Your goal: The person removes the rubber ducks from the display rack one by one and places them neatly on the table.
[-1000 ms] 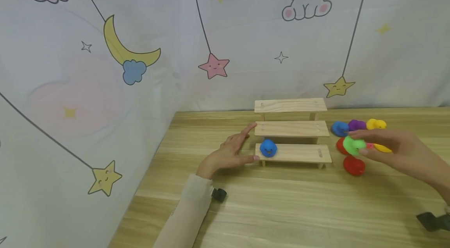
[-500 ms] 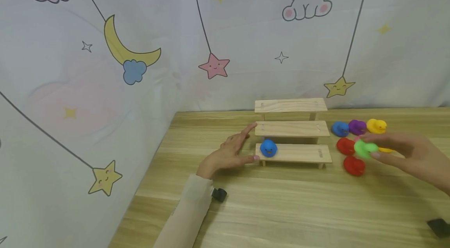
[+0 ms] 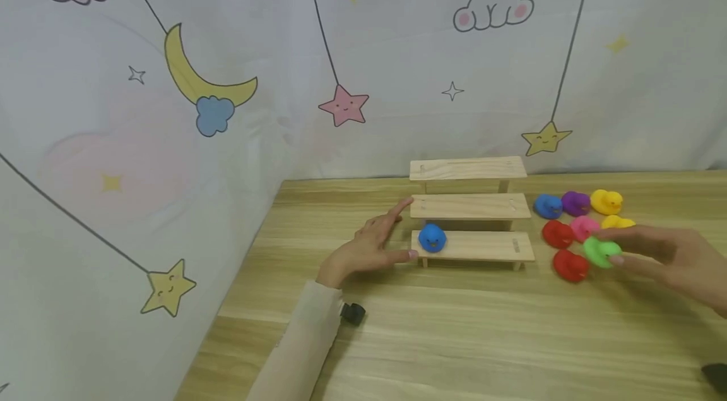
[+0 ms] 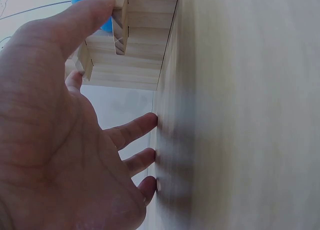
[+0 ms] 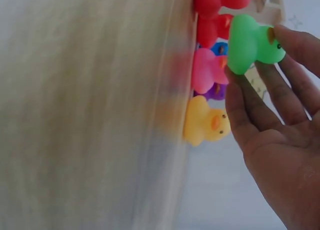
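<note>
My right hand [image 3: 678,259] pinches a green rubber duck [image 3: 601,252] between thumb and fingers. In the right wrist view the green duck [image 5: 250,44] is held off the tabletop, above the other ducks. My left hand [image 3: 366,249] rests at the left end of a three-tier wooden step stand [image 3: 483,245]. Its thumb touches the lowest tier and its index finger the middle one. The other fingertips of the left hand [image 4: 55,135] meet the table in the left wrist view. A blue rubber duck [image 3: 432,238] sits at the left of the lowest tier.
Right of the stand are two red ducks [image 3: 570,266], a pink duck [image 3: 584,228], a blue duck [image 3: 548,206], a purple duck [image 3: 576,203] and two yellow ducks [image 3: 606,202]. A printed cloth [image 3: 397,41] hangs behind the wooden table [image 3: 454,331].
My right hand has carried the green duck rightward, then slightly lower, away from the stand, uncovering the red and pink ducks. The left hand stays in place.
</note>
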A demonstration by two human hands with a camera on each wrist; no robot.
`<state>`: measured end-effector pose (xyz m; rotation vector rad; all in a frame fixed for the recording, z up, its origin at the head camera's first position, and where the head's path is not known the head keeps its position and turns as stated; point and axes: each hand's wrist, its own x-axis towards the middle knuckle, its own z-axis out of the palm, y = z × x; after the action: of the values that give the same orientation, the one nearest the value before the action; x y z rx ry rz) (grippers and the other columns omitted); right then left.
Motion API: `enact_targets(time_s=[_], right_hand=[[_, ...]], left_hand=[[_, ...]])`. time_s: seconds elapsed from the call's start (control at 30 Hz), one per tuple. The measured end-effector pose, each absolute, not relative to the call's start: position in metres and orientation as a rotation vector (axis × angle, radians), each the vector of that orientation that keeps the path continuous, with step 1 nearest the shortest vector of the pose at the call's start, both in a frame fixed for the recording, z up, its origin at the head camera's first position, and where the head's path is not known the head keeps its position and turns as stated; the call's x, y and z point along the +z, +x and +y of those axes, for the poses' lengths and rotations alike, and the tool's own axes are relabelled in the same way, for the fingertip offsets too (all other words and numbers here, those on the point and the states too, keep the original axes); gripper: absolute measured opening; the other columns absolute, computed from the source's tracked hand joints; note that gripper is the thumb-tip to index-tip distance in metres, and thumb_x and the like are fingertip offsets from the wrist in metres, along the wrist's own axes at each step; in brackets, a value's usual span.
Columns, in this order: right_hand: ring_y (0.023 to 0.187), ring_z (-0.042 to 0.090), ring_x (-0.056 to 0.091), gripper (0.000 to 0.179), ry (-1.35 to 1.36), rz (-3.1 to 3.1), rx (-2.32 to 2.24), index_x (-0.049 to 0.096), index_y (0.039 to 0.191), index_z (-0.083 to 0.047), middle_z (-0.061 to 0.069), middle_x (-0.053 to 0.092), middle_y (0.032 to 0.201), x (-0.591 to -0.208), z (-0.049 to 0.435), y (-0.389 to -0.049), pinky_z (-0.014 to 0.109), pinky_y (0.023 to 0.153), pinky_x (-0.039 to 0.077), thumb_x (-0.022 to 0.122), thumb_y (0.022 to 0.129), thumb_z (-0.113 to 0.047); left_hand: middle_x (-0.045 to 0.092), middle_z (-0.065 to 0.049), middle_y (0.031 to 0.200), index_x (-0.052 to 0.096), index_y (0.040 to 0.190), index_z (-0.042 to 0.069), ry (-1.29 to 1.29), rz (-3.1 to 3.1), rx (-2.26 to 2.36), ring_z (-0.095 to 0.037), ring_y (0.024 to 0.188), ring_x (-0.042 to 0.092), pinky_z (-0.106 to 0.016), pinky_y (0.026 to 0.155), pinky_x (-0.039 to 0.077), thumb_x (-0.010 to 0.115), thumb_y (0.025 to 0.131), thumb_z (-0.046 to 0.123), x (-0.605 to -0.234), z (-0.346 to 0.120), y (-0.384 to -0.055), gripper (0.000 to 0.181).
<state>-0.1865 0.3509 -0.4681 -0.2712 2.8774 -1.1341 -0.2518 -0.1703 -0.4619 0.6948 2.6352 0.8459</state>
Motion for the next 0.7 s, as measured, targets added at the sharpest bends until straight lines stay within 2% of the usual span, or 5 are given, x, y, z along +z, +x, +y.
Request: enact_targets(time_s=[0.2, 0.3, 0.4, 0.57, 0.7], right_hand=[[0.103, -0.034, 0.042, 0.045, -0.221, 2.880, -1.078, 0.072, 0.139, -0.023, -0.047, 0.054, 0.120, -0.4757, 0.3555, -0.1884, 0.020, 0.080, 0.051, 0.080, 0.098, -0.040], [0.110, -0.019, 0.053, 0.048, -0.205, 2.871, -1.032, 0.071, 0.140, -0.020, -0.020, 0.072, 0.134, -0.4756, 0.3552, -0.1887, 0.050, 0.095, 0.055, 0.079, 0.098, -0.042], [0.115, -0.008, 0.057, 0.050, -0.210, 2.848, -0.994, 0.069, 0.141, -0.015, 0.019, 0.066, 0.150, -0.4746, 0.3540, -0.1888, 0.076, 0.095, 0.044, 0.079, 0.099, -0.041], [0.101, -0.033, 0.037, 0.052, -0.231, 2.810, -0.953, 0.069, 0.142, -0.013, 0.029, 0.064, 0.147, -0.4725, 0.3529, -0.1897, 0.043, 0.092, 0.059, 0.078, 0.099, -0.040], [0.099, -0.032, 0.043, 0.053, -0.227, 2.779, -0.964, 0.068, 0.143, -0.010, 0.028, 0.065, 0.145, -0.4721, 0.3529, -0.1895, 0.017, 0.076, 0.053, 0.078, 0.100, -0.039]], left_hand=[[0.035, -0.008, 0.176, -0.009, 0.162, 0.066, 0.700, 2.637, 0.848, -0.043, 0.165, 0.022, -0.075, 0.127, 0.017, 0.070, 0.098, 0.059, -0.4618, -0.1719, -0.2530, 0.102], [0.035, -0.009, 0.176, -0.009, 0.162, 0.065, 0.704, 2.634, 0.853, -0.042, 0.165, 0.022, -0.075, 0.127, 0.017, 0.070, 0.098, 0.058, -0.4616, -0.1719, -0.2533, 0.102], [0.035, -0.009, 0.176, -0.008, 0.163, 0.065, 0.710, 2.630, 0.859, -0.042, 0.165, 0.022, -0.075, 0.127, 0.016, 0.070, 0.098, 0.058, -0.4616, -0.1719, -0.2531, 0.101], [0.035, -0.010, 0.176, -0.008, 0.163, 0.065, 0.714, 2.626, 0.864, -0.041, 0.166, 0.022, -0.075, 0.127, 0.016, 0.070, 0.098, 0.057, -0.4611, -0.1713, -0.2527, 0.102], [0.035, -0.009, 0.176, -0.009, 0.162, 0.065, 0.716, 2.626, 0.855, -0.040, 0.166, 0.022, -0.075, 0.128, 0.016, 0.070, 0.098, 0.057, -0.4618, -0.1706, -0.2527, 0.102]])
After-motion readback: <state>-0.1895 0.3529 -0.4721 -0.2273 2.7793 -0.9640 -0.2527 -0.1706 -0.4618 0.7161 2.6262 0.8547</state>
